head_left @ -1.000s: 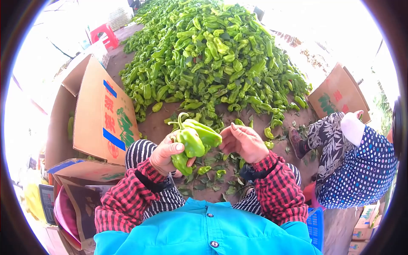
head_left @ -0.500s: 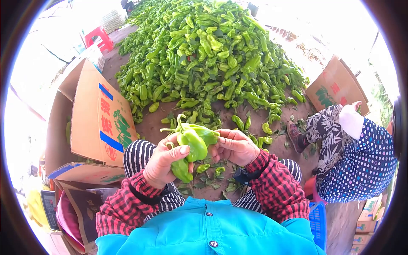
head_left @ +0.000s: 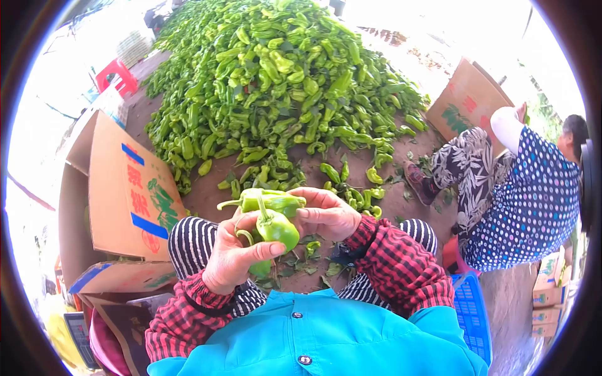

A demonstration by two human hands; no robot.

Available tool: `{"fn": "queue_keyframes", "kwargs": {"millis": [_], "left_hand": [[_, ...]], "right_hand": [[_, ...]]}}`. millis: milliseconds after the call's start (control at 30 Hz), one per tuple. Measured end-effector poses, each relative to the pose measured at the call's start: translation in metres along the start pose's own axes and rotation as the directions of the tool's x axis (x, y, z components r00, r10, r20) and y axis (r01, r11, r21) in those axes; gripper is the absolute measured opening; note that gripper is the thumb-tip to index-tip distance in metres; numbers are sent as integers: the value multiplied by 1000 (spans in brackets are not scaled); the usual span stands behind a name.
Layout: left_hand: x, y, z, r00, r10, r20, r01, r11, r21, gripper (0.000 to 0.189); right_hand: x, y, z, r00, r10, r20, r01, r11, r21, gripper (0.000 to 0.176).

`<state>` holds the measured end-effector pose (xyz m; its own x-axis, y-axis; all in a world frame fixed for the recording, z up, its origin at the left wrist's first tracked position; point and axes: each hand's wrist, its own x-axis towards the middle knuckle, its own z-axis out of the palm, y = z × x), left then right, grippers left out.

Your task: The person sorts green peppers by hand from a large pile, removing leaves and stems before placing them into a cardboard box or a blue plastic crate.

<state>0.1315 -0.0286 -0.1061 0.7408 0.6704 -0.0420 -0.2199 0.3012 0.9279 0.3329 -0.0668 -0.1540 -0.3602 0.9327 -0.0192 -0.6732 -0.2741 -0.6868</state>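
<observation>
Several green peppers (head_left: pixel 279 233) are gathered in my left hand (head_left: pixel 231 255), its fingers wrapped round them and the thumb lying along the front. One has its stem pointing up, and part of another shows below the thumb. Across the top lies a longer green pepper (head_left: pixel 276 201), its stem to the left. My right hand (head_left: pixel 331 215) pinches the right end of that long pepper between thumb and fingers. Beyond my hands rises a big pile of green peppers (head_left: pixel 269 81), with loose ones scattered at its near edge.
To my left stands an open cardboard box (head_left: pixel 125 188) with printed flaps. On my right sits another person (head_left: pixel 520 194) in a dotted top, near a second box (head_left: pixel 467 100). A blue plastic crate (head_left: pixel 471 313) is beside my right hip; a red stool (head_left: pixel 117 78) stands far left.
The held peppers have turned: the long one now lies flatter across the top and the front one shows its stem end. Both hands remain on them. The view has shifted slightly right.
</observation>
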Motion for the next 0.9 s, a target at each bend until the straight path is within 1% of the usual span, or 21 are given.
{"fn": "queue_keyframes", "kwargs": {"millis": [67,100,133,167,200,233,300,333,367,433,467,500,567,600,667,700,733,767,833,867,900], "left_hand": [[-1,-2,-3,998,30,52,-35,993,109,42],[-3,-1,-6,998,32,55,-38,993,109,42],[-5,0,-9,998,-40,42,35,994,104,39],[-7,1,-11,993,-114,32,110,989,95,35],[-9,3,-9,985,-165,54,165,986,-5,34],[-12,2,-9,985,-163,59,164,987,-5,34],[-13,0,-11,998,-10,68,12,999,-32,32],[-14,2,-16,995,-22,101,24,1000,-20,38],[-15,4,-16,995,-22,100,24,1000,-20,38],[-21,13,-15,998,-53,26,56,990,-127,45],[-26,14,-21,999,-50,3,50,993,-109,52],[-28,19,-22,999,-45,0,45,993,-111,50],[-35,27,-22,998,21,-53,-26,995,-92,46],[-36,28,-27,998,51,-49,-55,994,-92,42],[-39,30,-30,992,117,-57,-122,987,-103,42],[-41,31,-32,988,146,-54,-151,983,-105,44],[-41,33,-31,984,161,-80,-166,983,-72,49],[-42,32,-33,981,174,-89,-179,982,-57,53],[-41,29,-31,975,207,-81,-214,973,-92,55],[-39,27,-30,974,217,-71,-223,971,-87,56],[-36,22,-33,976,210,-53,-215,972,-96,58]], "right_hand": [[-2,7,-5,1000,-29,-11,29,1000,10,37],[-3,12,-10,990,-141,10,142,990,-26,35],[-3,14,-15,968,-250,35,252,966,-58,32],[-3,15,-17,967,-252,33,253,966,-60,32],[-4,15,-19,950,-313,10,313,948,-57,31],[-6,16,-21,927,-375,-11,374,926,-57,29],[-8,16,-28,919,-393,-3,392,918,-65,29],[-9,15,-28,921,-390,-7,389,919,-60,29],[-10,14,-30,922,-387,-11,386,921,-53,29],[-9,12,-29,917,-397,-22,396,917,-40,29],[-10,11,-27,910,-414,-35,413,910,-30,29],[-13,6,-26,906,-422,-42,421,906,-38,29],[-25,-8,-25,918,-373,-134,338,913,-227,31],[-34,-20,-22,887,-431,-167,377,883,-278,33],[-62,-46,-11,827,-552,-108,484,796,-363,34],[-80,-51,-1,756,-622,-206,540,770,-342,35],[-102,-57,5,692,-664,-285,612,748,-256,31],[-122,-68,4,696,-681,-228,587,723,-365,24],[-161,-80,27,663,-688,-294,478,692,-541,16],[-170,-74,43,514,-761,-396,429,628,-649,13],[-179,-69,55,441,-797,-412,335,572,-749,11]]}}
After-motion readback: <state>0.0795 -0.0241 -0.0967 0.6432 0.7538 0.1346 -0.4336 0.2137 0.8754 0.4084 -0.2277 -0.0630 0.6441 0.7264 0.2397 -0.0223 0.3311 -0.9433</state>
